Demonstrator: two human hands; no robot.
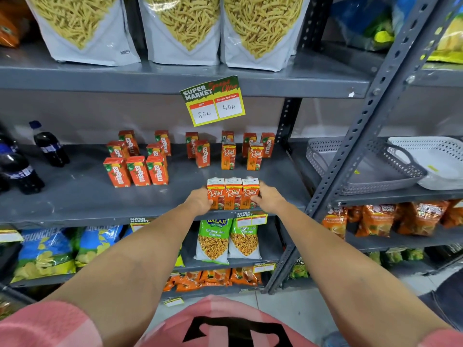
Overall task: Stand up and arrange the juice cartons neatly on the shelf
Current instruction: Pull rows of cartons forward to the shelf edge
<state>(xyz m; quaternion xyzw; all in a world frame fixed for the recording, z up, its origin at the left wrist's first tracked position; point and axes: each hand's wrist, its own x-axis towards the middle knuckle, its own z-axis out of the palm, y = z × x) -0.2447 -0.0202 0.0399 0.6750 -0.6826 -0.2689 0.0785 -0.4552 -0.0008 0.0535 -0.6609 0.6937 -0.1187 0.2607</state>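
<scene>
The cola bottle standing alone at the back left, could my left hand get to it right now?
Probably not yet: the left hand is pressed against the Real cartons. Once freed, bare shelf leads to the cola bottle.

1. Grey shelf (75,196): wide bare strip along the front edge, lower left of centre; a hand can pass there.
2. Left edge is blocked by the dark soda bottles (22,171).
3. Centre-left is blocked by the orange carton cluster (136,169), front row of three touching.
4. Gap between that cluster and the cartons right of centre (200,152) is open to the back wall.
5. Front centre: three upright cartons (233,194) at the shelf lip, left hand (200,200) and right hand (269,199) pressed on either side.
6. Hanging price tag (213,101) and the shelf above limit headroom.
7. Right side closed by the slotted upright post (370,108).
</scene>
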